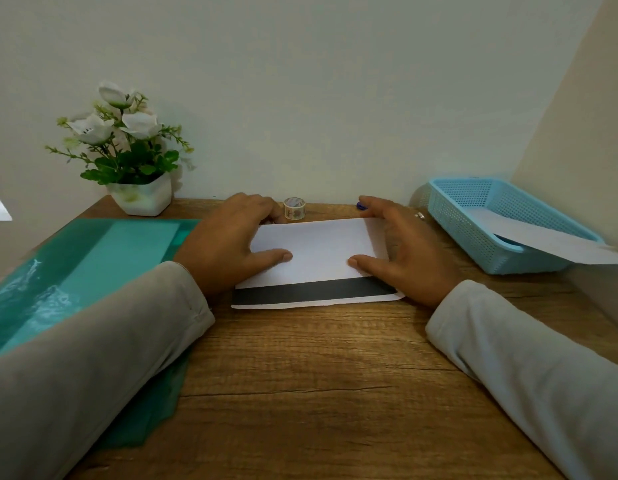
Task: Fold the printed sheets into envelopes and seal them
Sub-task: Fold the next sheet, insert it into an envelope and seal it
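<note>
Pressing sheet edges down flat.

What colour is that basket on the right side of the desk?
Light blue; the basket shows best in the head view.

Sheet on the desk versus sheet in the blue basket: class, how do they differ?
The sheet on the desk lies flat, pressed by the left hand and right hand; the sheet in the blue basket slants over the basket's rim, untouched. The desk sheet shows a dark band; the basket sheet looks plain. Both are white paper.
</note>
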`<state>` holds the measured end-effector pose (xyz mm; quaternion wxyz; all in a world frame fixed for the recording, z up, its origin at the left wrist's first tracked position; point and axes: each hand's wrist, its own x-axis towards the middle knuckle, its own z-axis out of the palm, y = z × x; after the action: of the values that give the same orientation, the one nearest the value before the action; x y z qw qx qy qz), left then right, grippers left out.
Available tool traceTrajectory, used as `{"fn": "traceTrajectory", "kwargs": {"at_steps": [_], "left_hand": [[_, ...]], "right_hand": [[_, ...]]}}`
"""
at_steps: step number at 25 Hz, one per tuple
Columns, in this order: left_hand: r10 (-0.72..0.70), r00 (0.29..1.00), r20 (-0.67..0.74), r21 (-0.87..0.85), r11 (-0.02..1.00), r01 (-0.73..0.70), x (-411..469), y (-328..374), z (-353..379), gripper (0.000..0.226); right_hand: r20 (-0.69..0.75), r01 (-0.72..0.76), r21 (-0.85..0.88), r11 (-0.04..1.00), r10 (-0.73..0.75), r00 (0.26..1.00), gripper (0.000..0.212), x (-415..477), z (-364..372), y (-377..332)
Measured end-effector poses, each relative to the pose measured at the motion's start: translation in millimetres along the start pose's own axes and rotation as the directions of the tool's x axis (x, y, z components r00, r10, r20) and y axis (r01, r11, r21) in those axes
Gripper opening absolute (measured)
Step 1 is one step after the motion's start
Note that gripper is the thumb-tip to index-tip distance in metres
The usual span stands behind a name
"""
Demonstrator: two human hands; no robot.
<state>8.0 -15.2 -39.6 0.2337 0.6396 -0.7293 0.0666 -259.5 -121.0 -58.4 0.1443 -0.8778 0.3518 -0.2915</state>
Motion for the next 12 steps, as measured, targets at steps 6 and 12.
{"fn": "traceTrajectory", "kwargs": {"at_steps": [6,12], "left_hand": [[0.057,0.978,-0.201,-0.084,0.994,-0.075,-4.6,4.2,-6.5,0.017],[0.067,0.995,-0.078,-0.081,0.994,-0.073,-8.0,5.5,-0.8,0.012]], "right_hand": [[-0.269,0.187,-0.020,0.982,-0.186,0.945,0.028,0.9,-1.9,4.2],[-0.143,0.207,-0.031,0.978,-0.209,0.967,0.016,1.2,-1.3,8.8]]}}
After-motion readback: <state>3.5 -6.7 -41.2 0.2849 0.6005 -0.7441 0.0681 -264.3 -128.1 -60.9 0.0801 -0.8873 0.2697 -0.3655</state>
